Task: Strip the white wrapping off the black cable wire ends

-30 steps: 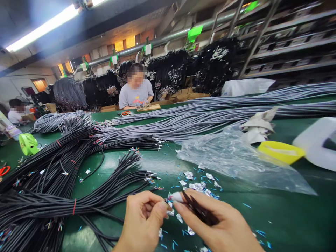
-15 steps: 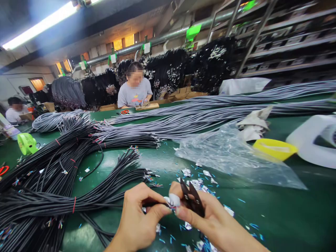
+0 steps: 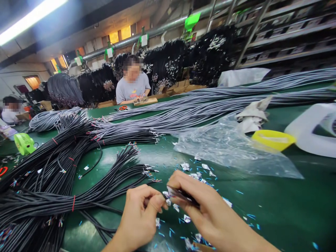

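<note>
My left hand (image 3: pixel 139 217) is closed in a pinch on the end of a black cable (image 3: pixel 105 210) just above the green table (image 3: pixel 275 206). My right hand (image 3: pixel 204 210) is closed on small black snips (image 3: pixel 183 196), their tip meeting the cable end between my fingers. A scrap of silver foil shows at that spot. Bundles of black cables (image 3: pixel 52 182) tied with red bands lie to the left of my hands. Bits of foil and blue wire trimmings (image 3: pixel 199 175) litter the table around my hands.
Long grey cable bundles (image 3: pixel 210 108) run across the table behind. A crumpled clear plastic bag (image 3: pixel 231 150), a yellow bowl (image 3: pixel 273 139) and a white container (image 3: pixel 312 131) lie right. A green fan (image 3: pixel 23 143) stands left. A person in a grey shirt (image 3: pixel 132 87) works opposite.
The snips were open half a second ago and lie flatter and closed at the cable end now. Both hands have risen slightly in view as the camera tilted.
</note>
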